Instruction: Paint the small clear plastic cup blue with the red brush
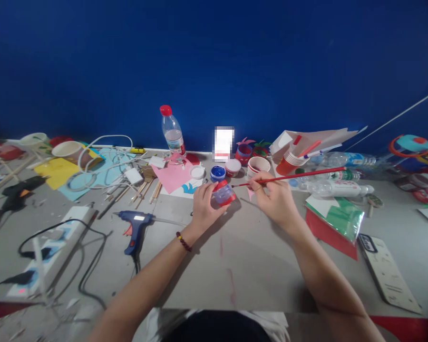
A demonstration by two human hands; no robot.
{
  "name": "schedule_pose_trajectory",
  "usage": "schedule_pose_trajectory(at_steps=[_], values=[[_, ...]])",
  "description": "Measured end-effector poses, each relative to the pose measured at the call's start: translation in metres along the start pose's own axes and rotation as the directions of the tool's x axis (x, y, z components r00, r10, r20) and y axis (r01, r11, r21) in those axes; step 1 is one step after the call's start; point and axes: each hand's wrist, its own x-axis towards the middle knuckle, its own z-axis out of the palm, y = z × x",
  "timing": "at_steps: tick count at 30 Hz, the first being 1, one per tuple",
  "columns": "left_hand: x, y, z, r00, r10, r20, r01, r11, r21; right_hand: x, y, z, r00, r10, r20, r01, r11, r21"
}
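Note:
My left hand (205, 209) is closed around a clear plastic bottle piece (222, 194) with red along its upper and lower edges and a bluish middle. My right hand (273, 199) pinches a long red paintbrush (306, 175). The brush tip points left, close to the bottle piece; whether they touch I cannot tell. Just behind the piece stands an uncapped jar of blue paint (218, 172), with a pink-white jar (233, 166) beside it. A white paper cup (258, 166) with reddish marks is behind my right hand.
A blue glue gun (135, 228) and a corded power strip (53, 251) lie left. A red-capped bottle (172, 133) stands at the back near pink paper (173, 175). To the right are plastic bottles (337, 188), green sheets (342, 218) and a phone (388, 273).

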Motion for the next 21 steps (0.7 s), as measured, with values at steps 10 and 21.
schedule_pose_trajectory(at_steps=[10,21], values=[[0.000,0.001,0.003,0.996,0.065,-0.065,-0.064,0.998,0.014,-0.006,-0.012,0.017,0.992,-0.072,0.103,0.058,0.989,0.133],[0.002,0.000,0.001,0.999,-0.042,-0.015,0.042,0.999,-0.024,0.004,0.012,-0.007,0.999,-0.011,-0.033,0.011,1.000,-0.027]])
